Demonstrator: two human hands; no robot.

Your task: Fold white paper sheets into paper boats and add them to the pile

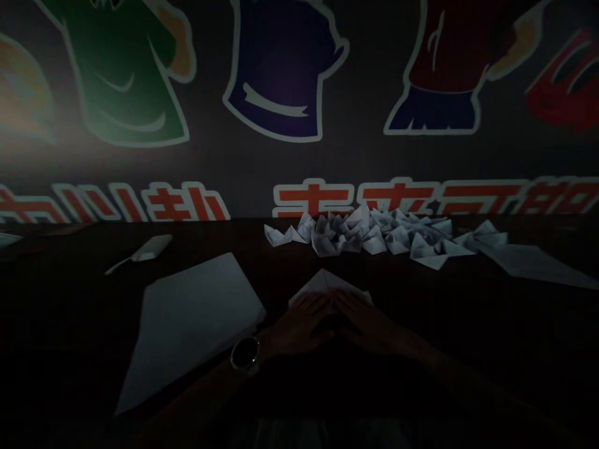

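A folded sheet of white paper [322,282] lies on the dark table before me, its pointed tip facing away. My left hand [299,318], with a round watch [245,353] at the wrist, rests flat on the near left part of the paper, fingers stretched out. From the other side my right hand [362,315] lies flat on it too, and the fingertips of both hands come close together at the middle. The paper's near edge is hidden under the hands, and dim light hides finer details.
Left of my hands lies a stack of white paper [191,318]. Behind it sits a white object with a thin tail [152,247]. Several folded paper boats [337,234] crowd the table's back, near a decorated wall [206,159]. Another paper sheet [538,263] lies at right.
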